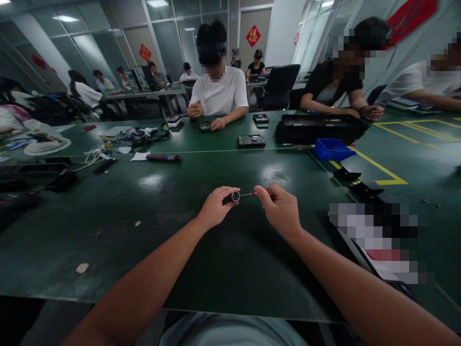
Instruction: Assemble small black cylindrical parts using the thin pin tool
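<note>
My left hand is closed round a small black cylindrical part, whose round silvery end faces me. A screwdriver is gripped in my right hand, with thumb and fingers wrapped on its handle. Its thin metal shaft points left and meets the side of the cylinder, or ends very close to it; I cannot tell which. Most of the handle is hidden by my fingers. Both hands are raised a little over the green table, near its middle.
Across the table a person in a white shirt handles a circuit board. Hard drives, a long black casing and a blue bin lie ahead. Another screwdriver-like tool and cables lie left; a partly blurred stack sits right.
</note>
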Tool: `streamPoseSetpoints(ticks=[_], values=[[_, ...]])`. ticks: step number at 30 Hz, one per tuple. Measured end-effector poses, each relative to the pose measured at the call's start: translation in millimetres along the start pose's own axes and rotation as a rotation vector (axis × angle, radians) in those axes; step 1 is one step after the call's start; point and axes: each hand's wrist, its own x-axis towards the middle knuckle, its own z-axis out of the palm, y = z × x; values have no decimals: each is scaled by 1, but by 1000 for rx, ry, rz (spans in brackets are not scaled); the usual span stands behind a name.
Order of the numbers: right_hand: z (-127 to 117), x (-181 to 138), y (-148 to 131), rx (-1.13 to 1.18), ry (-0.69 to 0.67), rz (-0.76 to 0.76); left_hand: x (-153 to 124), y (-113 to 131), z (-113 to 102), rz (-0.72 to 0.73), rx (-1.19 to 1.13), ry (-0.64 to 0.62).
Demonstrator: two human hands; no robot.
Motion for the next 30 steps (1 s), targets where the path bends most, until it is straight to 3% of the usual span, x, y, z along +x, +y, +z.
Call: streamPoseSetpoints(ticks=[12,19,26,30], values=[[3,-6,0,144,-51,-135,0,1,2,7,39,10],[2,-3,-1,66,-69,-34,0,1,2,-3,36,4],[4,-5,0,135,-143,-53,0,4,0,-34,36,31],[6,-7,2,228,-64,16,0,4,0,-37,42,24]])
